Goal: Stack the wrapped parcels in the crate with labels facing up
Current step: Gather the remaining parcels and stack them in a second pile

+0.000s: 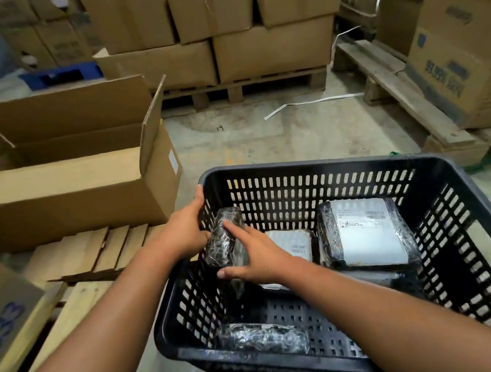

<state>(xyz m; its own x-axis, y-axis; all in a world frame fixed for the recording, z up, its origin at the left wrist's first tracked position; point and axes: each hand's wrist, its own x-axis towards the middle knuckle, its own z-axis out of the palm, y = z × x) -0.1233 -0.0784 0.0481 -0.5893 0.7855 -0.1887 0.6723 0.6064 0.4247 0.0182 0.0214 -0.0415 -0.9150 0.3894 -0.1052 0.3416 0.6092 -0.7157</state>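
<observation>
A black slotted plastic crate (479,190) stands on the floor in front of me. Both hands hold one dark wrapped parcel (222,237) on its edge against the crate's left wall. My left hand (188,227) grips it from the left, thumb over the rim. My right hand (254,252) presses flat on its right face. At the right of the crate lies a wrapped parcel (370,230) with its white label up. A smaller parcel (291,242), also label up, sits behind my right hand. Another dark parcel (261,337) lies at the near left, no label showing.
An open cardboard box (68,169) sits on a wooden pallet (88,255) to the left. Stacked cartons (213,30) on a pallet fill the back. More cartons (467,54) stand on a pallet at the right. Bare concrete floor (293,133) lies beyond the crate.
</observation>
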